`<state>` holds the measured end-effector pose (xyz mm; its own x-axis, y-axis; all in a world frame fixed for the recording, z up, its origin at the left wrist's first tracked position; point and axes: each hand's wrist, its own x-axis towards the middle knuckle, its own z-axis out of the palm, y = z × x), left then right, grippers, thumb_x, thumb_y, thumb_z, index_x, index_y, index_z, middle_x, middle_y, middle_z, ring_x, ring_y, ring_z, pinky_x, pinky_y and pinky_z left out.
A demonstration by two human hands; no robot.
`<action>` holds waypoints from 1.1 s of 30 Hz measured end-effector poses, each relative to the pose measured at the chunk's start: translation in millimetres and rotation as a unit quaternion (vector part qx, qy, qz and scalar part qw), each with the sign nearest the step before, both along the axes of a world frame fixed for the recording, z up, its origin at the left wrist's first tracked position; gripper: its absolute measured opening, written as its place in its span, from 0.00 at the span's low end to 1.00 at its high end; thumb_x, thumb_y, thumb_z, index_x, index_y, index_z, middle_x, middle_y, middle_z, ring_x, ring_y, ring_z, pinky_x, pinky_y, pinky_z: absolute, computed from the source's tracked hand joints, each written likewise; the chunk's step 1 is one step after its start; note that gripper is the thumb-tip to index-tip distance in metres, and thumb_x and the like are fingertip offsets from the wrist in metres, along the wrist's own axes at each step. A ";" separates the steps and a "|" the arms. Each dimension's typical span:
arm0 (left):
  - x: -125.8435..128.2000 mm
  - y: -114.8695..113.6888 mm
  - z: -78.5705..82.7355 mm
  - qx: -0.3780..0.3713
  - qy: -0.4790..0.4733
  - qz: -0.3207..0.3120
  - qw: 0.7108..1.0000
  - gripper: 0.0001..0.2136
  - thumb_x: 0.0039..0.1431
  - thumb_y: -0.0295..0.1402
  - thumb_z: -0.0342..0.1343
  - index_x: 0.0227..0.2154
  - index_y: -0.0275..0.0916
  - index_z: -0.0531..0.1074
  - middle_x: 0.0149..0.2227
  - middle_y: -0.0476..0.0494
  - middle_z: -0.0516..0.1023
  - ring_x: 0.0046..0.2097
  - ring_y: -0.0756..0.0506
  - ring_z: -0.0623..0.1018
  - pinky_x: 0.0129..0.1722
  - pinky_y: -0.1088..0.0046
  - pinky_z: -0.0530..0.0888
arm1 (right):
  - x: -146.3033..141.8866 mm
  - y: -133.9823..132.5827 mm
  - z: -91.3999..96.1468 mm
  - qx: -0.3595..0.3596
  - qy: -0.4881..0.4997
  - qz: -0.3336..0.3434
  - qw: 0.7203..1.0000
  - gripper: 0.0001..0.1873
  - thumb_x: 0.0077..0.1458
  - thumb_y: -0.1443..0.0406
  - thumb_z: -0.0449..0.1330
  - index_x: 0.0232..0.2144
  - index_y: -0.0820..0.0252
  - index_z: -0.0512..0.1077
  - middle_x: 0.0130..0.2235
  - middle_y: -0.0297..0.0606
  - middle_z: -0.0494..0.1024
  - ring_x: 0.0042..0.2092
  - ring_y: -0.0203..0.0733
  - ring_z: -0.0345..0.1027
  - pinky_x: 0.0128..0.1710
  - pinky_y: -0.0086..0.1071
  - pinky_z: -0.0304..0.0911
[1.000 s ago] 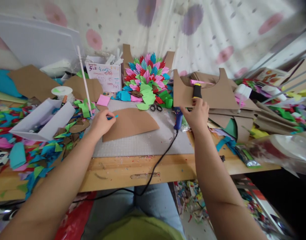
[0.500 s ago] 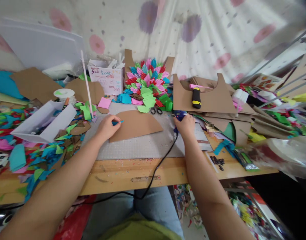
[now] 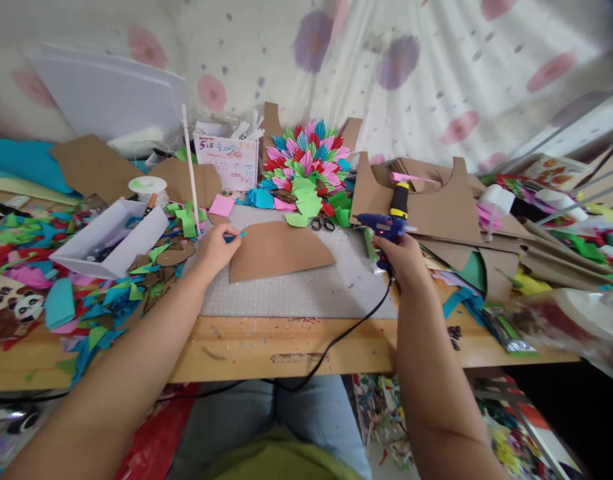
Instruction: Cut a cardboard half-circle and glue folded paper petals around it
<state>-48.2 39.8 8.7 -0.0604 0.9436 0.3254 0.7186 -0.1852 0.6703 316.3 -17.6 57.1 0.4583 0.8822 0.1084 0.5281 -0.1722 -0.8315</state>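
Note:
My right hand point(image 3: 403, 257) is closed around the grip of a blue hot glue gun point(image 3: 383, 225), raised above the right part of the grey mat point(image 3: 356, 287). The gun's nozzle points left, and its black cord hangs down past the table edge. At the left end of a fan-shaped piece of cardboard point(image 3: 283, 250), my left hand point(image 3: 219, 250) pinches a small blue piece point(image 3: 235, 237), mostly covered by the fingers; its kind cannot be made out. The cardboard lies flat on the mat. Black-handled scissors point(image 3: 322, 224) rest just behind it.
Behind the mat stands a cluster of colourful pleated paper petals point(image 3: 306, 157). Left are a white box point(image 3: 111, 240) of tools and many paper scraps. Right, a black-and-yellow utility knife point(image 3: 399, 200) lies on cut cardboard point(image 3: 443, 213). A plastic bag point(image 3: 571, 320) sits at far right.
My right hand has lifted the glue gun off its resting place and turned its nozzle to the left. My left hand keeps its pinch beside the cardboard. The view has shifted slightly.

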 end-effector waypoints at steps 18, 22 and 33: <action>5.4 2.9 -12.6 0.011 -0.074 -0.141 0.987 0.05 0.50 0.36 0.52 0.27 0.41 0.67 0.39 0.44 0.78 0.42 0.46 0.75 0.45 0.65 0.70 | -62.9 25.7 2.9 -0.064 0.178 0.341 0.921 0.21 0.45 0.48 0.60 0.30 0.61 0.70 0.33 0.40 0.76 0.29 0.34 0.67 0.23 0.26 0.61; -1.3 9.0 -14.8 0.025 -0.083 -0.048 0.995 0.05 0.48 0.35 0.53 0.28 0.40 0.67 0.35 0.47 0.77 0.39 0.47 0.75 0.42 0.69 0.71 | -78.3 27.3 3.0 -0.076 0.104 0.364 0.922 0.23 0.47 0.46 0.57 0.24 0.62 0.69 0.21 0.33 0.69 0.20 0.29 0.58 0.17 0.25 0.52; 4.2 2.0 -3.5 -0.021 -0.143 -0.079 0.986 0.05 0.49 0.34 0.54 0.28 0.40 0.66 0.29 0.48 0.76 0.34 0.46 0.78 0.36 0.70 0.72 | -114.2 12.3 -19.6 -0.092 -0.017 0.446 0.890 0.24 0.47 0.45 0.57 0.31 0.60 0.68 0.20 0.29 0.67 0.21 0.33 0.62 0.21 0.27 0.56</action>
